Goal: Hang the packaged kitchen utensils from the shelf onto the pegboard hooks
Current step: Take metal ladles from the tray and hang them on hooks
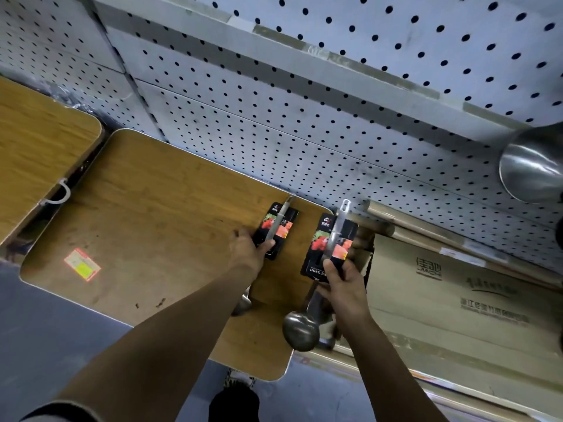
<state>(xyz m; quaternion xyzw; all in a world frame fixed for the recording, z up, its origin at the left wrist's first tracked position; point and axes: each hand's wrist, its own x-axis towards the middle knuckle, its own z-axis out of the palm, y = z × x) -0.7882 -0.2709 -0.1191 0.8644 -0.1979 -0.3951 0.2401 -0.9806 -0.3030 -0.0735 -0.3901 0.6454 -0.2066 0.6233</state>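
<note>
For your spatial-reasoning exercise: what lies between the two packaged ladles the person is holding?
In the head view, only bare wooden board shows between the left ladle and the right ladle.

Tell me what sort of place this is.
Probably a shop's kitchenware aisle. White pegboard backs the shelving, both hands hold carded retail ladles, left ladle and right ladle, and a printed shipping carton sits alongside.

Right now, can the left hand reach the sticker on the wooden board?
Probably yes. The left hand grips a packaged ladle, but the sticker lies uncovered on the same wooden board with nothing between them.
</note>
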